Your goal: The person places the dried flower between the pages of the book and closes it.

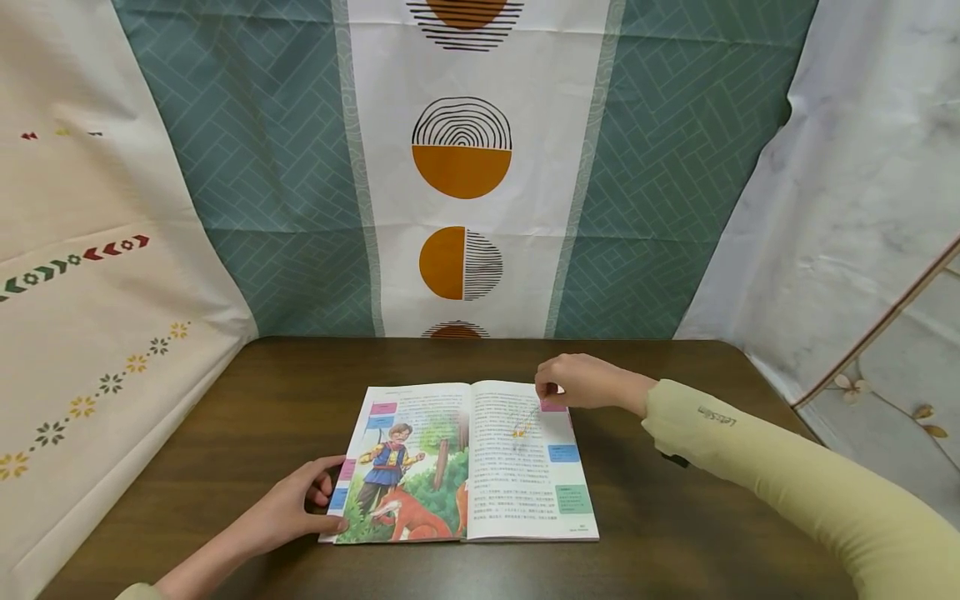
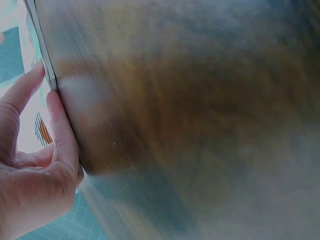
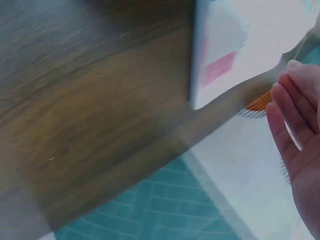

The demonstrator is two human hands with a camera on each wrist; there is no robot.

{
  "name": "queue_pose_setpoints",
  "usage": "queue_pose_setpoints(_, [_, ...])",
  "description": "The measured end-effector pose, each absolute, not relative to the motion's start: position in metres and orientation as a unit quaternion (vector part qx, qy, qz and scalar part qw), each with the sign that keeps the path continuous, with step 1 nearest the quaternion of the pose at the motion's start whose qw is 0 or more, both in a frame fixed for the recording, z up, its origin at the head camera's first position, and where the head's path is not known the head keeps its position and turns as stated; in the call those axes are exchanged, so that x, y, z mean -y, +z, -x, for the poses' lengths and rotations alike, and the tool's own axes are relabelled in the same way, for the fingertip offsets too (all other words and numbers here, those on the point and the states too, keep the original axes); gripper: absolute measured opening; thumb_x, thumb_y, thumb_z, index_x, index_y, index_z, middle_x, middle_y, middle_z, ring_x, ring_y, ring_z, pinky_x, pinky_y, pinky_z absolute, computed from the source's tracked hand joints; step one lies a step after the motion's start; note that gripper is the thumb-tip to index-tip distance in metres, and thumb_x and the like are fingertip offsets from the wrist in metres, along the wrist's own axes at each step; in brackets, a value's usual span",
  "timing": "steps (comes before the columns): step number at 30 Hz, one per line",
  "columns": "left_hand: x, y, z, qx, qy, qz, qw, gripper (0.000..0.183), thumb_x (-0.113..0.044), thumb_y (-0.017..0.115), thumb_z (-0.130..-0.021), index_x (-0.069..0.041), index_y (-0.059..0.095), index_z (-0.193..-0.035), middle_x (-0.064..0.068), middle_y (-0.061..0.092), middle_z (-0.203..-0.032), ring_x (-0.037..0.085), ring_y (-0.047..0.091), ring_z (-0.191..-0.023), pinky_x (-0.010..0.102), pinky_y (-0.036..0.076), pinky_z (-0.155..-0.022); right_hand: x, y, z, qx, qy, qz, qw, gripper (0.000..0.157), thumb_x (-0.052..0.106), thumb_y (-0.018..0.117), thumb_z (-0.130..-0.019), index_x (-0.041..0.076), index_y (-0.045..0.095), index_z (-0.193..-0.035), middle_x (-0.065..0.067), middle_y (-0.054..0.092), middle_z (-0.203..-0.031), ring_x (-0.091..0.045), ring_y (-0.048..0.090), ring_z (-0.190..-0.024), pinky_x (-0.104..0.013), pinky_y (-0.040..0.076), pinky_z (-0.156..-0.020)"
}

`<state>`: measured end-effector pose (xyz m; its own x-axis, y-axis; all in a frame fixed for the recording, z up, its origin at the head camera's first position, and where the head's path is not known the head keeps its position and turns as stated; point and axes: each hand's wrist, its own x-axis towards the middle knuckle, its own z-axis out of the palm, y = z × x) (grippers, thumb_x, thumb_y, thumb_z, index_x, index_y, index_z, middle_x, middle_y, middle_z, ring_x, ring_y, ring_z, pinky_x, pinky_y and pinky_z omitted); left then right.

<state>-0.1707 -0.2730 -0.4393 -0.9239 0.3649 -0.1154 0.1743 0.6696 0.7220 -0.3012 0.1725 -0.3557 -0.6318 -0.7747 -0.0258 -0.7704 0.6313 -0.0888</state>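
Observation:
An open picture book (image 1: pixel 517 508) lies on the brown table, an illustrated page on the left and printed text on the right. At its lower left edge my left hand (image 1: pixel 296 504) grips the pages, thumb on top and fingers curled by the side. The left wrist view shows that hand's (image 2: pixel 42 160) thumb and a finger at the book's edge (image 2: pixel 46 55). Over the upper right page, my right hand (image 1: pixel 581 382) pinches a thin strand with small yellow pieces (image 1: pixel 519 432) hanging from it. In the right wrist view the right hand (image 3: pixel 302 115) is beside the page's top edge.
The dark wooden table (image 1: pixel 660 533) extends around the book. A patterned cloth (image 1: pixel 300 167) hangs behind it, with a cream cloth (image 1: pixel 97 350) at the left and a pale marbled one (image 1: pixel 847 208) at the right.

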Motion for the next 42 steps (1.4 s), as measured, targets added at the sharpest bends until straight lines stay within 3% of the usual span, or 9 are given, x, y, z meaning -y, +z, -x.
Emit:
queue_pose_setpoints(8, [0.273,-0.439,0.171,-0.905,0.38,-0.149,0.122,0.09,-0.033,0.085,-0.076,0.004,0.04,-0.144,0.005,0.048,-0.096,0.004,0.045,-0.081,0.021,0.038,-0.071,-0.156,-0.352,0.297,-0.887,-0.041,0.453,0.075,0.011,0.012,0.069,-0.09,0.02,0.065,-0.083,0.01,0.059,-0.079,-0.011,0.056,-0.075,-0.019,0.045,-0.069])
queue_pose_setpoints(14, [0.274,-0.439,0.169,-0.903,0.382,-0.154,0.122,0.088,-0.029,0.085,-0.076,0.005,0.04,-0.144,0.006,0.048,-0.096,0.005,0.045,-0.081,0.022,0.038,-0.07,-0.147,-0.355,0.295,-0.883,-0.025,0.459,0.101,0.01,0.015,0.071,-0.089,0.021,0.065,-0.084,0.01,0.058,-0.078,-0.005,0.051,-0.073,-0.019,0.045,-0.069])
queue_pose_setpoints(22, [0.273,-0.438,0.168,-0.902,0.384,-0.151,0.123,0.087,-0.027,0.085,-0.077,0.005,0.04,-0.144,0.006,0.048,-0.096,0.005,0.045,-0.081,0.022,0.038,-0.07,-0.138,-0.362,0.295,-0.876,-0.015,0.474,0.09,0.014,0.017,0.071,-0.091,0.021,0.061,-0.082,0.009,0.056,-0.077,-0.004,0.048,-0.072,-0.019,0.042,-0.068])
queue_pose_setpoints(42, [0.273,-0.439,0.171,-0.904,0.382,-0.146,0.126,0.089,-0.03,0.085,-0.075,0.005,0.04,-0.144,0.006,0.048,-0.096,0.006,0.046,-0.081,0.021,0.039,-0.071,-0.133,-0.38,0.292,-0.876,-0.017,0.47,0.106,0.005,0.019,0.071,-0.092,0.019,0.067,-0.088,0.009,0.058,-0.08,-0.004,0.048,-0.073,-0.019,0.041,-0.07])
